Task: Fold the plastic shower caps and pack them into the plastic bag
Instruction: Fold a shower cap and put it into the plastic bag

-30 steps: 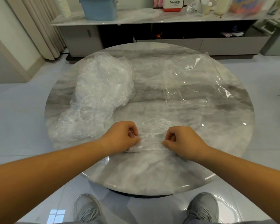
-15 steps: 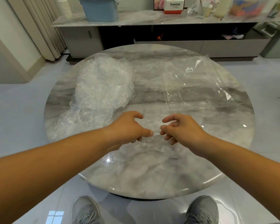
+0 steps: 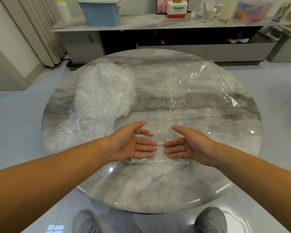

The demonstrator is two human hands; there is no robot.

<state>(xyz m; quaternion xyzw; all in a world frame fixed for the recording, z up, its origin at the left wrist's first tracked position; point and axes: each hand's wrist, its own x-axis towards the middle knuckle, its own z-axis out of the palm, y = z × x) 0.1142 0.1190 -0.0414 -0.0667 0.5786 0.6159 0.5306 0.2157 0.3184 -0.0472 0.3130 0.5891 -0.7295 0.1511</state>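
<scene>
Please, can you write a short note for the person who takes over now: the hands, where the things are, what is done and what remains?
Left hand and right hand: both open, palms facing, holding nothing.
One shower cap lies crumpled on the table between them.
Pile of caps: far left.
Plastic bag: flat, far right, no cap visible inside.
Done: nothing packed.
Left: fold every cap, fill the bag.

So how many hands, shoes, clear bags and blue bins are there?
Hands: 2, the left hand and the right hand
Shoes: 2, the left shoe and the right shoe
Bags: 1, the clear plastic bag
Bins: 1, the blue bin
Total: 6
</scene>
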